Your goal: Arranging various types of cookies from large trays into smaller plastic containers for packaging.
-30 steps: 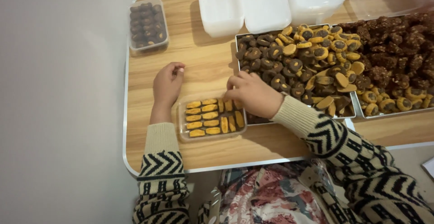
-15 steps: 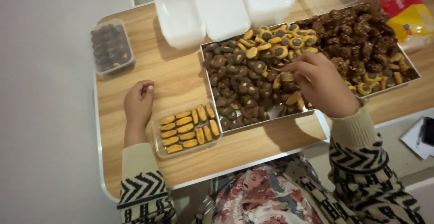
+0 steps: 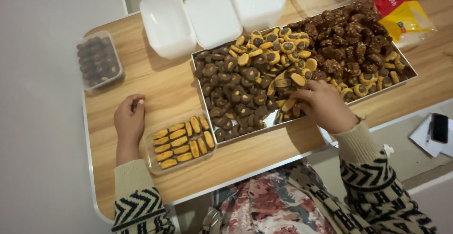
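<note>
While our left hand [image 3: 129,121] is resting on the table [image 3: 160,85], fingers loosely curled and gripping nothing, just beside the small box [image 3: 180,143] of cookies, our right hand [image 3: 321,104] is closing its fingertips on cookies [image 3: 289,104] in the tray [image 3: 283,121].

The right hand [image 3: 323,105], seen over the small clear box [image 3: 180,143] a second ago, is now placed among the cookies [image 3: 288,104] in the metal tray [image 3: 302,121].

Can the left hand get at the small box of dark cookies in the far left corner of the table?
Probably yes. The left hand rests on bare table beside the half-filled cookie box, and nothing lies between it and the box of dark cookies.
</note>
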